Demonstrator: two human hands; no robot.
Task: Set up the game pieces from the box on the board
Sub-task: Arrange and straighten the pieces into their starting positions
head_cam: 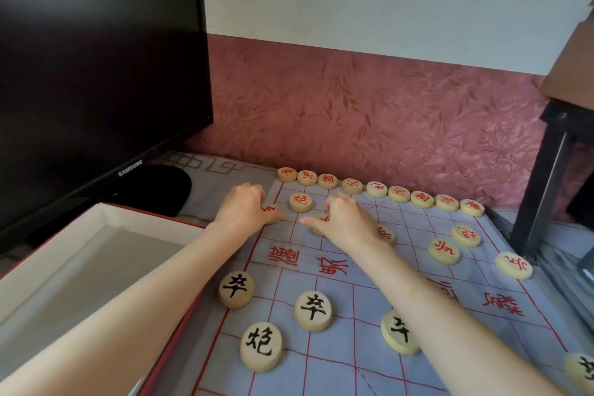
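Observation:
A pale blue cloth board [360,360] with red grid lines lies in front of me. Round wooden pieces stand on it: a row of red-lettered ones [376,189] along the far edge, black-lettered ones [313,310] near me. My left hand [242,207] rests at the board's far left edge, fingers closed on a red-lettered piece [268,208]. My right hand [342,222] lies just to its right, fingers on another red-lettered piece [322,220], mostly hidden. A red cannon piece [300,201] sits between the two hands.
An open box [48,292] with a red rim and pale inside sits at the left, nothing visible in it. A black monitor [96,67] stands behind it. A dark table leg [543,180] rises at the right, close to the board's corner.

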